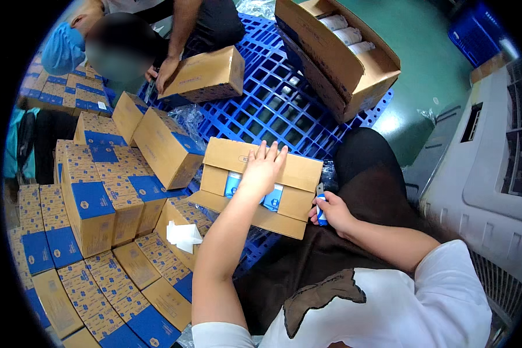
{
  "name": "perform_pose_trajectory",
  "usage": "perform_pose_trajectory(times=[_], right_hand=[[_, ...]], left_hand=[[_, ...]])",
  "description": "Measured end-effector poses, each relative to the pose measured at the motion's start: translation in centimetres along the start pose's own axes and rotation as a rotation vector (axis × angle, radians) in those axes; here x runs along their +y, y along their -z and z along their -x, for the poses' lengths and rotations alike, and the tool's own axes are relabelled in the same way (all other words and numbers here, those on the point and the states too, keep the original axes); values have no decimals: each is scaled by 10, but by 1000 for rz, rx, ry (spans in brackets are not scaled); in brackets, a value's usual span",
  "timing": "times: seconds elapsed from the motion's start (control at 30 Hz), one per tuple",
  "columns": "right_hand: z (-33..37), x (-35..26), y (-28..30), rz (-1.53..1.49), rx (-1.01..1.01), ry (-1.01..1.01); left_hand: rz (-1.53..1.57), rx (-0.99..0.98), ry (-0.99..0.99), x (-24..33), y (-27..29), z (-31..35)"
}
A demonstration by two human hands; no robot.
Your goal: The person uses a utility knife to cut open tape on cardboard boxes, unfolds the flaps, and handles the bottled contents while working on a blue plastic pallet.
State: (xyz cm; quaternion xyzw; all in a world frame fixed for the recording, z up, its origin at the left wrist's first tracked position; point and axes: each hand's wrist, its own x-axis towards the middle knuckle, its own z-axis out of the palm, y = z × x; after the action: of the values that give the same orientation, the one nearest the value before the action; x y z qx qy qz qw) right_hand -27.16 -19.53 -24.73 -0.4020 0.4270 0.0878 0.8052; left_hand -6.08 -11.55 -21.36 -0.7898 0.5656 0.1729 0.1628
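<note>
In front of me a brown cardboard box (296, 206) lies with its flaps parted, and blue packs (273, 198) show through the gap. My left hand (264, 169) rests flat on the far flap, fingers stretched out, its wrist and forearm crossing the opening. Just beyond the box's right end, my right hand (337, 216) is wrapped round a blue utility knife (321, 211). The knife's blade points away from me, close to the box's right edge.
Across from me a co-worker's hand (168, 75) touches another carton (211, 74). A large open carton (354, 64) with white rolled packs stands on the blue plastic pallet (261, 64). Stacked printed boxes (90, 200) fill the left, with white paper (183, 235) on them. A grey machine housing (487, 168) stands right.
</note>
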Motion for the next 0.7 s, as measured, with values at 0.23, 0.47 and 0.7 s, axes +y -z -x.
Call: perform_pose_trajectory(times=[0.23, 0.47, 0.7], right_hand=[[-9, -3, -3, -62, 1, -25], [-16, -6, 8, 118, -127, 38], [-1, -25, -26, 849, -62, 610]], left_hand=[[49, 76, -30, -9, -7, 7], [85, 204, -58, -10, 1, 5], [317, 400, 140, -28, 17, 13]])
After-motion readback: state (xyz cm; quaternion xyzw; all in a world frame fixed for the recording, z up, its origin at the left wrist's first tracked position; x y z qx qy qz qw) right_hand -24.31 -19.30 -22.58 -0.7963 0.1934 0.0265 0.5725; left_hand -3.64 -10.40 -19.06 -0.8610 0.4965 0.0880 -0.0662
